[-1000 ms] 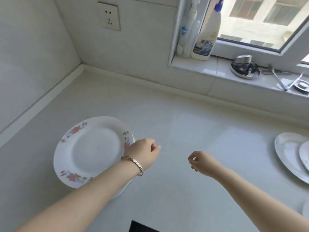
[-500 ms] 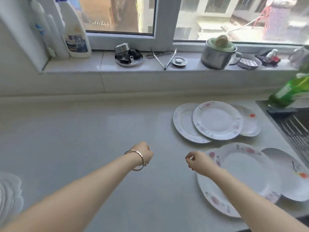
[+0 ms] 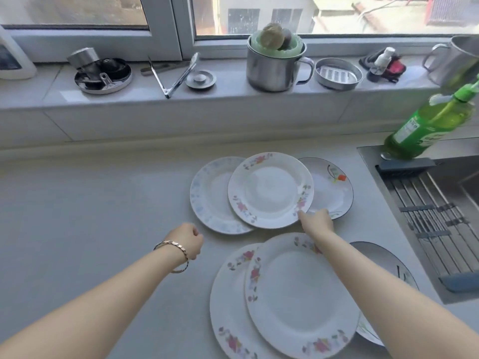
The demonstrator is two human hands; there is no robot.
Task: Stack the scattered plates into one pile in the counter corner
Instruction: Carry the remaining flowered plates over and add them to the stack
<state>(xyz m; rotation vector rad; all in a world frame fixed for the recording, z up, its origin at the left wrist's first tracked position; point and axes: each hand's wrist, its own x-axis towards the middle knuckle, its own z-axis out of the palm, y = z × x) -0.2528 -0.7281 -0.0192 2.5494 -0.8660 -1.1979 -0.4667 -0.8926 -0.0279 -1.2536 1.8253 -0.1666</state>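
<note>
Head view: the right hand (image 3: pixel 316 220) reaches the five o'clock rim of the round white china plate with pink flowers (image 3: pixel 269 190), probably because it lies topmost, overlapping a blue-patterned white plate (image 3: pixel 207 198) at nine o'clock and a dark-rimmed plate (image 3: pixel 331 187) at three. Whether its fingers pinch the rim cannot be told. The left hand (image 3: pixel 188 240) hovers loosely curled, holding nothing. Three more plates overlap at six o'clock; the counter corner is out of view.
</note>
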